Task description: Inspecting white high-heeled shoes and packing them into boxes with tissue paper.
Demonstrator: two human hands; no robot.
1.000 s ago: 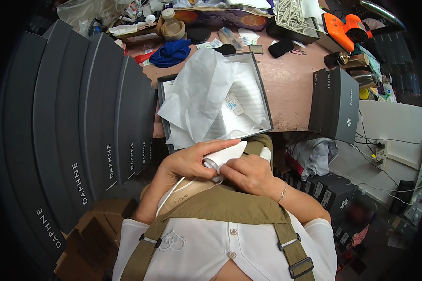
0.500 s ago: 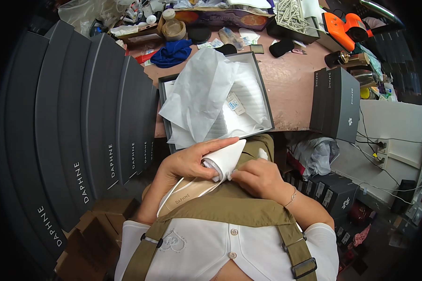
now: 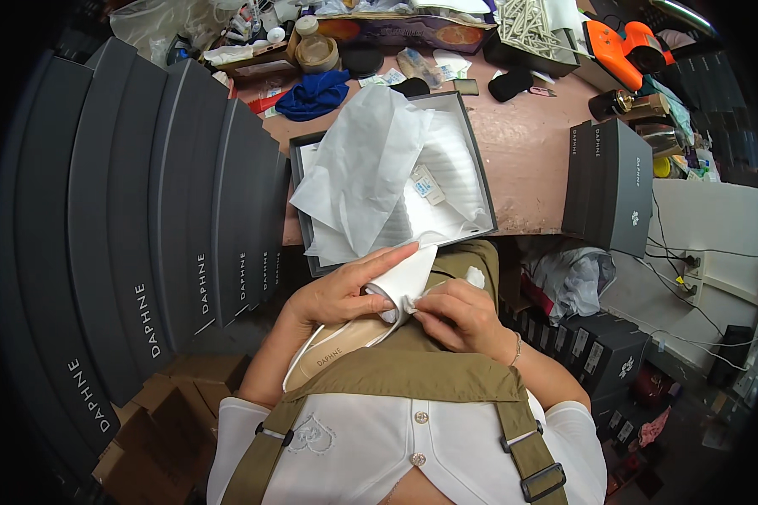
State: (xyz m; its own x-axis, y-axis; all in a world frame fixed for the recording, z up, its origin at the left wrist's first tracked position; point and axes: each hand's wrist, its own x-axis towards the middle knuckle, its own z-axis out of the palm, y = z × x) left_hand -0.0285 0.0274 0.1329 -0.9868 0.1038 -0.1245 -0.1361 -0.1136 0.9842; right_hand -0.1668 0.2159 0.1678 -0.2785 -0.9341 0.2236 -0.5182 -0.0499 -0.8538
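Observation:
A white pointed-toe shoe (image 3: 406, 279) with a beige insole and thin straps lies over my lap, its toe pointing away from me. My left hand (image 3: 338, 293) is closed round the toe part, fingers along the far side and thumb at the opening. White stuffing shows inside the toe, partly hidden by the thumb. At the shoe's right side, my right hand (image 3: 463, 313) pinches a crumpled white wad (image 3: 475, 276), tissue or cloth, which sticks out above the fist. Its fingertips touch the shoe's edge near the opening.
Beyond the shoe, an open grey shoebox (image 3: 478, 160) holds white tissue paper (image 3: 366, 160) and a small packet (image 3: 427, 183). Tall stacks of dark shoeboxes (image 3: 185, 202) rise on the left. More boxes (image 3: 608, 181) stand at the table's right, near an orange tool (image 3: 615, 55).
My right hand has shifted slightly left along the shoe's edge, its fingers still pinched. My left hand keeps its hold on the toe. The whole view has moved a little.

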